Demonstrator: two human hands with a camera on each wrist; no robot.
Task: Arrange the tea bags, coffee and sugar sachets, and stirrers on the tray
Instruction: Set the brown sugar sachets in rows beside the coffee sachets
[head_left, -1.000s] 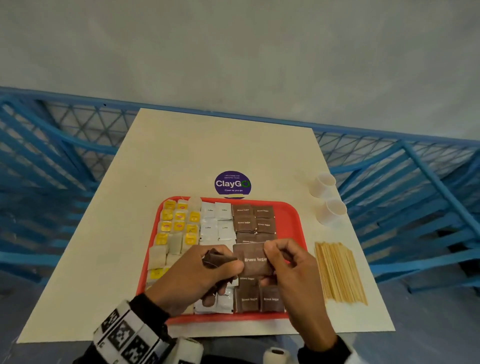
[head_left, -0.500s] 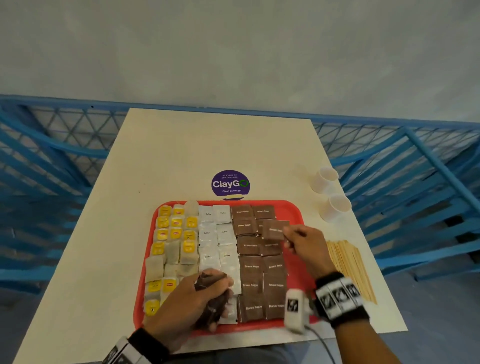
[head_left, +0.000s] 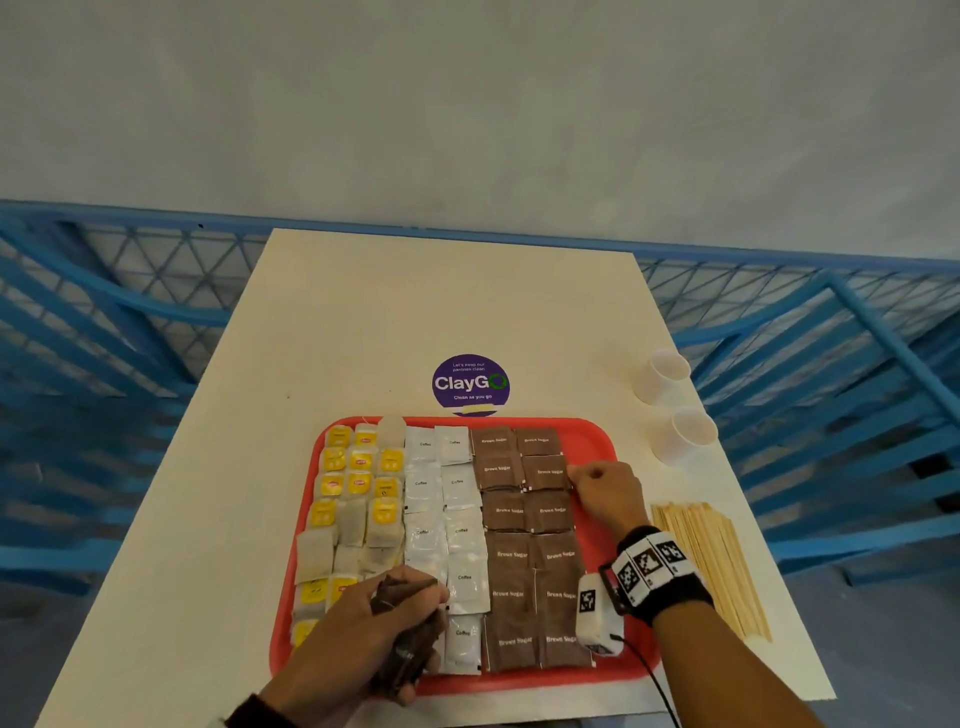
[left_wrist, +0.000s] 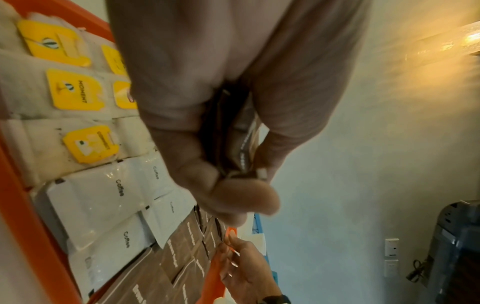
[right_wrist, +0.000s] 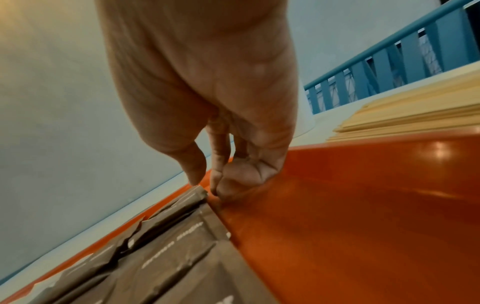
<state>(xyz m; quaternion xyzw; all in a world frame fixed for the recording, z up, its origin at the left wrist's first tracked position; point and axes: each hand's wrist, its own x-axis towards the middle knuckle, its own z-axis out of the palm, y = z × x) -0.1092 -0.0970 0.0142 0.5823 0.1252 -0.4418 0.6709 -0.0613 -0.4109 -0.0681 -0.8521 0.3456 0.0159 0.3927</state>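
Red plastic forms the tray near the front of the cream surface, filled in columns. Leftmost lie the tea bags, pale pouches with yellow tags; one tag in the left wrist view reads "MOMENT", the others are too small or blurred to read. Beside them run two columns of white sachets printed "Coffee". Over the tray's near left part the left hand has its fingers curled round a bunch of brown sachets, with thumb and forefinger pinched at the bunch's top; their print cannot be read.

Next come two columns of brown sachets marked "Brown Sugar", running from the far rim to the near rim, edges touching or overlapping. At the right edge of the second sachet in the outer column sits the right hand, its fingers curled; thumb and forefinger tips touch that sachet's corner, which lies on the tray floor. Whether they pinch it cannot be told. A band with black-and-white square markers wraps the wrist.

Behind the tray a purple round sticker reads "ClayGo", with "Clean as you go" beneath. To the tray's right, wooden stirrers lie in a flat row on the surface, and two white cups stand beyond them.
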